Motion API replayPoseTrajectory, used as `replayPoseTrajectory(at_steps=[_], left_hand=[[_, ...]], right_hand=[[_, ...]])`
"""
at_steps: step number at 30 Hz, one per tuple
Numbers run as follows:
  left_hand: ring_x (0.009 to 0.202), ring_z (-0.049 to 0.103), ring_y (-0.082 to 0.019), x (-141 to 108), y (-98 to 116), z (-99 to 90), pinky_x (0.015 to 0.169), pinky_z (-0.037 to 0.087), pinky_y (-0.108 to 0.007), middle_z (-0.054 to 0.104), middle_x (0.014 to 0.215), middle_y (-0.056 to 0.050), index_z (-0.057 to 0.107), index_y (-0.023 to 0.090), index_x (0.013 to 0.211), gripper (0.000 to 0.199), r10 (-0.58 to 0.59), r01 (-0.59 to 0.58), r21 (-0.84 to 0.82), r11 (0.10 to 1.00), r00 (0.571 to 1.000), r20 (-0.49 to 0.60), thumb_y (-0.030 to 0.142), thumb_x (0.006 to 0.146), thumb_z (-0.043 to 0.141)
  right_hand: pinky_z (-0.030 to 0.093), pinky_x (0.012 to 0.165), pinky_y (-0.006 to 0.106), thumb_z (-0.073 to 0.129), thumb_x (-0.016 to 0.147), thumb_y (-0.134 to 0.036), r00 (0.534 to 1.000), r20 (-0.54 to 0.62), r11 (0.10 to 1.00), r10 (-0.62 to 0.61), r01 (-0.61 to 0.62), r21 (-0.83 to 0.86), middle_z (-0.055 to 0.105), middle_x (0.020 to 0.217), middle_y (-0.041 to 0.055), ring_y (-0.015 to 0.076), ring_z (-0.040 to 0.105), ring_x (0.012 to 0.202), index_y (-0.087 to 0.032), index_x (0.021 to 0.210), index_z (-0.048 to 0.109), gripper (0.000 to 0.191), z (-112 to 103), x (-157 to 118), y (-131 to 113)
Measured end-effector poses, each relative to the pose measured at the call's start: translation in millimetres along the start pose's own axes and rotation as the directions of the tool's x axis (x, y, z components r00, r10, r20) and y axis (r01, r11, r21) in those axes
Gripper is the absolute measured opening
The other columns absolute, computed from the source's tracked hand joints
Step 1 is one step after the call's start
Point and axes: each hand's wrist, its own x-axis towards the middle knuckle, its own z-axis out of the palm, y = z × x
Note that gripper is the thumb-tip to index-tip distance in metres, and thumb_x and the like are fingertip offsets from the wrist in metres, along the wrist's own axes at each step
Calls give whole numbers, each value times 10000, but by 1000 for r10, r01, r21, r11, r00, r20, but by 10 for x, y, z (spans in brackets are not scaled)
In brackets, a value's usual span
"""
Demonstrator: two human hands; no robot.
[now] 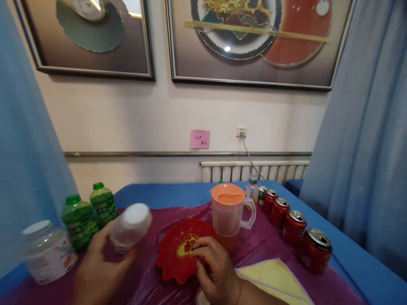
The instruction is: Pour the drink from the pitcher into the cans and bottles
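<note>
My left hand (103,264), smeared by motion, is wrapped round a small clear jar (129,235) with a white lid, lifted at the left of the red plate (168,258). The jar looks see-through, and its contents are too blurred to tell. Over the plate's right edge, my right hand (218,271) has its fingers curled together near the yellow printed design. Whatever those fingertips hold, if anything, I cannot make out. Partly hidden below that hand is a small pale, round-rimmed thing (201,298). A clear pitcher (225,216) with an orange lid stands just behind the right hand.
At left stand a large clear jar (47,254) and two green bottles (78,224). Several red cans (316,252) line the right side, near a clear bottle (252,190). A folded yellow cloth (275,279) lies front right. Purple plastic sheeting (149,271) covers the blue table (140,192).
</note>
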Motion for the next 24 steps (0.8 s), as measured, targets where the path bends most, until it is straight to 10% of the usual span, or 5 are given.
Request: replayPoseTrajectory(at_steps=[4,8,24], left_hand=[[1253,611,-348,7,390,476,1086,484,-495,622,1392,-109,538,272,1377,602,387,-388,-88,917,922,-30,560,856,626],[1169,643,-334,-44,327,752,1051,460,-504,662,1307,-134,532,257,1381,501,595,-600,-34,799,798,-97,433,917,603],[1222,596,-301,-252,284,731,1149,309,-542,667,1270,-128,550,267,1406,539,754,-752,-64,656,651,87,125,887,569]], right_hand=[[586,860,335,534,825,-59,1000,-10,999,-6,6,-45,691,1082,87,204,685,977,-237,1206,595,425,25,-10,48],[584,901,355,568,901,-155,987,-115,987,116,-128,-102,689,1166,97,221,694,1015,-242,1399,476,514,78,-71,111],[532,694,261,657,955,-362,886,-55,886,461,-456,81,713,940,18,168,667,773,-239,1208,578,292,-29,-89,207]])
